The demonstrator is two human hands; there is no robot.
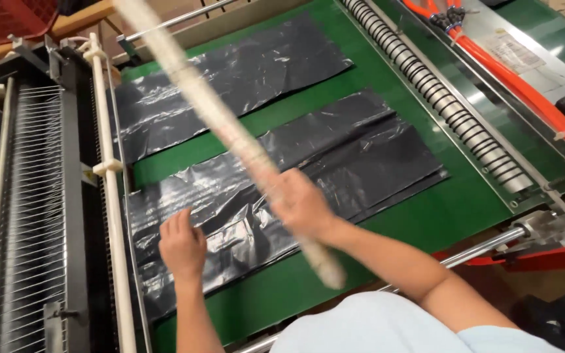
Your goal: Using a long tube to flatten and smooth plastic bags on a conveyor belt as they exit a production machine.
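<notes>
My right hand (302,204) is closed around a long pale stick (210,111) wrapped in light tape; it runs from the top left down past my wrist, blurred with motion. My left hand (181,245) lies flat, fingers apart, on a stack of black plastic bags (354,147) spread on the green table (426,222). The stick crosses above this near stack. A second stack of black plastic bags (230,78) lies farther back on the same green surface.
A white-railed rack of thin wires (34,196) stands along the left. A ribbed roller (439,98) and orange hoses (531,98) run along the right. A metal rod (479,248) borders the near edge.
</notes>
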